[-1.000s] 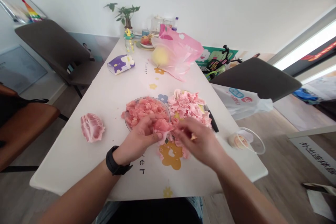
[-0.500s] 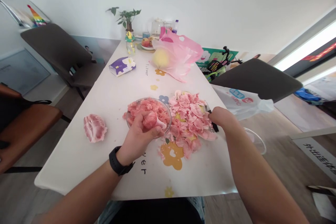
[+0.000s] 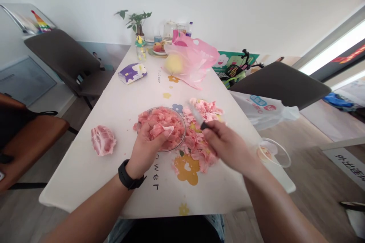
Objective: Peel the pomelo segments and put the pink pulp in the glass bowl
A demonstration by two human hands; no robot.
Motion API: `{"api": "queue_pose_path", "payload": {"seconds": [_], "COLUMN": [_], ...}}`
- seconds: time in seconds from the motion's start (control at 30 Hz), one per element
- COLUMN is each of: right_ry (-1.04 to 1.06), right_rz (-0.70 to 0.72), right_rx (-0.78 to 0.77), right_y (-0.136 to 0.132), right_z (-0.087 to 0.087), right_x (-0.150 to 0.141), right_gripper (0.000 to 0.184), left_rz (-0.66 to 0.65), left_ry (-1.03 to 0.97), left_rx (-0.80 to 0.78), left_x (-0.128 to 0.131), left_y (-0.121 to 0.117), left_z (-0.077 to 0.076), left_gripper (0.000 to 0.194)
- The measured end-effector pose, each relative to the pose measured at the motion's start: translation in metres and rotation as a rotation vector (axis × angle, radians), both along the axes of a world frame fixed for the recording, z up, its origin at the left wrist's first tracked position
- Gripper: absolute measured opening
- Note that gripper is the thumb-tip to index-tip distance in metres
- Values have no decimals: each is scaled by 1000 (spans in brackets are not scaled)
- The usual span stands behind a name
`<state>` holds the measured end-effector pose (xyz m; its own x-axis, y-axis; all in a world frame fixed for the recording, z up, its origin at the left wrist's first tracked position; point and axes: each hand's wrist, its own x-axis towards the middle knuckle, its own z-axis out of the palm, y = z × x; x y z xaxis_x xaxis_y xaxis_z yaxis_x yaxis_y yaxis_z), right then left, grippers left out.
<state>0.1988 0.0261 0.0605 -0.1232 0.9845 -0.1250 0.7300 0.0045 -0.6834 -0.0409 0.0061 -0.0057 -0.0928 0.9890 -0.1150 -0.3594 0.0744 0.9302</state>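
Observation:
My left hand [image 3: 146, 140], with a black band on its wrist, pinches a pink pomelo segment [image 3: 159, 131] with some whitish membrane on it. It is held over a clear glass bowl [image 3: 184, 136] heaped with pink pomelo pulp [image 3: 168, 115]. My right hand [image 3: 225, 144] is closed round the black handle of a knife [image 3: 196, 116]. The blade points up and left above a pile of pink peeled membranes [image 3: 199, 152], right of the bowl. A larger unpeeled chunk of pomelo [image 3: 102, 140] lies apart on the left of the table.
On the white table [image 3: 119, 110] stand a purple tissue pack [image 3: 132, 73], a pink plastic bag [image 3: 196, 59] with a yellow round fruit, and a potted plant [image 3: 138, 22] at the back. A clear round container [image 3: 275, 152] is at the right edge. Dark chairs [image 3: 68, 57] flank the table.
My right hand has come from the table's right edge leftward over the membrane pile, bringing the knife into view. The left hand stays over the bowl with the pomelo segment.

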Motion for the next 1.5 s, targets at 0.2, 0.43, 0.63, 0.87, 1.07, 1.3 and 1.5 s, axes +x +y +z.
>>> {"api": "queue_pose_path", "payload": {"seconds": [0.2, 0.43, 0.63, 0.87, 1.07, 1.3, 1.5], "right_ry": [367, 332, 325, 573, 815, 1258, 1286], "right_rz": [184, 179, 172, 96, 45, 98, 8], "right_rx": [-200, -270, -241, -416, -515, -772, -841], "right_y": [-50, -59, -60, -59, -63, -70, -78], "right_z": [-9, -6, -8, -8, -15, -28, -29], "right_x": [-43, -54, -58, -59, -62, -70, -80], "right_gripper": [21, 14, 10, 19, 31, 35, 44], "left_rz": [57, 25, 36, 28, 28, 2, 102], "left_ry": [-9, -339, -339, -315, -296, -387, -206], "left_rx": [68, -60, 3, -1, 37, 114, 100], "left_x": [-5, -4, -4, -5, -6, -10, -12], "left_y": [5, 10, 9, 7, 6, 7, 6], "left_z": [-1, 2, 0, 1, 5, 12, 6], "left_gripper": [40, 37, 41, 44, 39, 40, 43]}}
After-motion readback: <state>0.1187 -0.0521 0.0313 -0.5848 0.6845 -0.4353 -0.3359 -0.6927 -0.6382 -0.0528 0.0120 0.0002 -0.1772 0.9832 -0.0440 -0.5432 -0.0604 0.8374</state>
